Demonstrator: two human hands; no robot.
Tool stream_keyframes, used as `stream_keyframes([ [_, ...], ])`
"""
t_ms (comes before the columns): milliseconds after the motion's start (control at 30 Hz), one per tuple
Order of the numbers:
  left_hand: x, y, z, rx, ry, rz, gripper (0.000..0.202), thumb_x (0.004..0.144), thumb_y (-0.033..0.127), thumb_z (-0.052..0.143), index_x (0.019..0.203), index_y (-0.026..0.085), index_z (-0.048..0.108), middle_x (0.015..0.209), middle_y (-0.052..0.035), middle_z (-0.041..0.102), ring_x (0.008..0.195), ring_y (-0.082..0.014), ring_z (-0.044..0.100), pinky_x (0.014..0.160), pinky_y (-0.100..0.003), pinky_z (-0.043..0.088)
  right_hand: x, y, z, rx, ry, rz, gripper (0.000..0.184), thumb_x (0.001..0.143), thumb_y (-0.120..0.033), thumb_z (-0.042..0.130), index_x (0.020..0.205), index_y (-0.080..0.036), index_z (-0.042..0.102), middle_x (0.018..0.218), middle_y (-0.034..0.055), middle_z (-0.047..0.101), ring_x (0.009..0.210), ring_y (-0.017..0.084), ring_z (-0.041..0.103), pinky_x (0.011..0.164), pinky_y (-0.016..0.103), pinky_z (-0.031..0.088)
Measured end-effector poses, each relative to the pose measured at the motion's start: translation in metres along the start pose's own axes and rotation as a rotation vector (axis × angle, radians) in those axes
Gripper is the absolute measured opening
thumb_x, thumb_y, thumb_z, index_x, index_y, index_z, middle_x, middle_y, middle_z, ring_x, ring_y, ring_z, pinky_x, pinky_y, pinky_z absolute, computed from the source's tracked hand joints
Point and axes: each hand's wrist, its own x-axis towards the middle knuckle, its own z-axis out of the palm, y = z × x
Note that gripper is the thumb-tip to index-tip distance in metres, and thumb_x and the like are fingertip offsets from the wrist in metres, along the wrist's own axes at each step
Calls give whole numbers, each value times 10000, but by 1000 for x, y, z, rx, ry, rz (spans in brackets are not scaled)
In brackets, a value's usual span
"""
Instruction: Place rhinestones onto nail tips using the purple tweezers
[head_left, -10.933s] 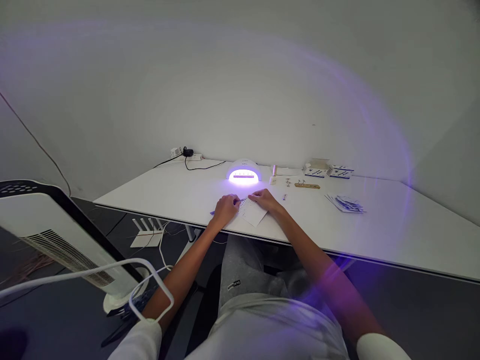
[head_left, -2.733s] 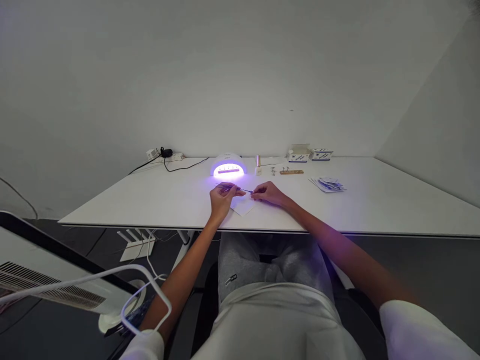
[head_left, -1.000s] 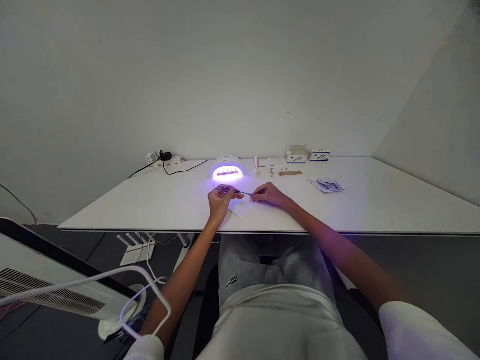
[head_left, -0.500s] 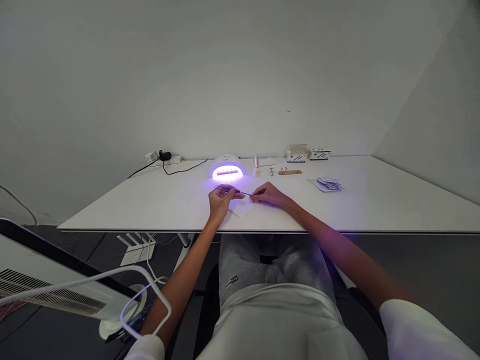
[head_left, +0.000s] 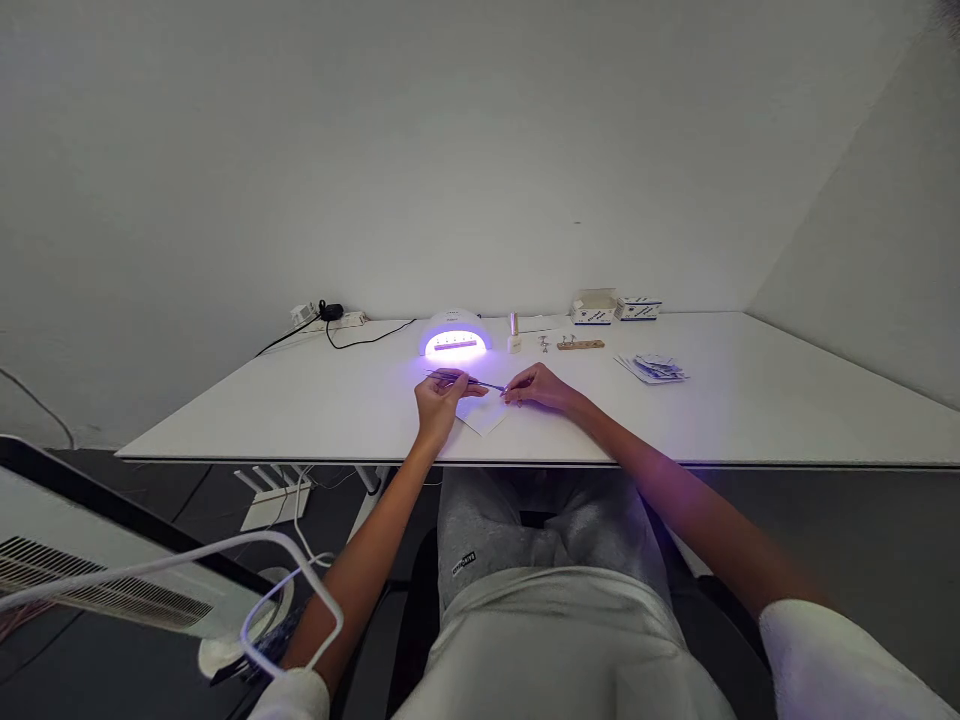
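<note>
My left hand (head_left: 439,405) is closed around a thin, dark, pen-like tool (head_left: 487,385), its kind too small to tell. The tool lies nearly level, its tip reaching my right fingertips. Thumb and fingers of my right hand (head_left: 534,386) are pinched together at that tip, on something small that I cannot make out. Below both hands, a white paper square (head_left: 482,417) lies on the table with one corner toward me. Just behind my left hand stands a white nail lamp (head_left: 454,325), glowing violet.
On the white table (head_left: 780,400) stand a polish bottle (head_left: 514,343), small metal stands (head_left: 544,344), a wooden strip (head_left: 583,345), a pile of sachets (head_left: 654,369) and two small boxes (head_left: 637,308). A black cable (head_left: 367,343) runs at the back left. A white router (head_left: 276,505) sits below.
Both hands stay almost in place over the paper. The tool's tip remains at my right fingertips, with only a very slight shift of the hands.
</note>
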Motion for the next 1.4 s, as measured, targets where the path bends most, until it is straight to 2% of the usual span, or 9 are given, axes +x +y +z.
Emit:
stream_keyframes([
  [133,0,0,0,8,20,7,329,696,379,752,811,124,580,734,-71,702,649,-243,715,707,-430,595,0,-1,-2,9,18,1,296,564,-370,806,749,-144,766,735,66,732,591,135,601,609,275,473],
  [300,0,0,0,4,40,19,325,696,377,752,807,125,579,723,-65,698,637,-240,713,709,-433,595,0,-1,-9,7,11,10,278,629,-374,766,776,-137,758,821,85,743,687,162,641,666,285,492],
  [500,0,0,0,10,45,19,309,705,361,748,804,122,578,723,-66,695,632,-245,712,690,-427,595,5,16,-20,-20,160,30,259,552,-335,810,720,-151,740,783,75,736,751,189,664,756,312,504],
  [633,0,-1,-1,3,41,16,300,711,352,745,808,122,579,727,-67,696,623,-244,711,685,-428,593,7,21,-21,-88,189,43,302,536,-360,815,737,-147,744,745,53,712,670,148,605,662,274,459],
  [767,0,0,-1,4,48,14,311,705,361,748,806,122,577,728,-66,697,624,-240,711,694,-427,593,8,21,-22,-193,148,45,370,514,-397,821,749,-121,746,573,-12,576,541,90,426,519,245,317],
  [1000,0,0,-1,21,45,18,311,711,360,740,808,115,576,721,-61,695,614,-233,708,695,-427,594,7,19,-28,-253,62,29,368,538,-415,801,746,-119,738,559,-47,462,550,85,380,524,240,265],
  [1267,0,-3,-3,7,37,24,271,719,315,733,809,106,585,720,-69,695,599,-227,704,678,-420,597,4,19,-34,-252,41,54,366,512,-396,813,741,-120,743,609,-4,615,583,107,488,572,237,356],
  [1400,-1,-3,-3,14,38,19,266,722,310,731,808,102,589,718,-71,694,615,-240,709,678,-425,598,-1,15,-36,-191,40,84,344,544,-386,800,780,-139,763,781,57,731,709,162,617,688,258,445],
])
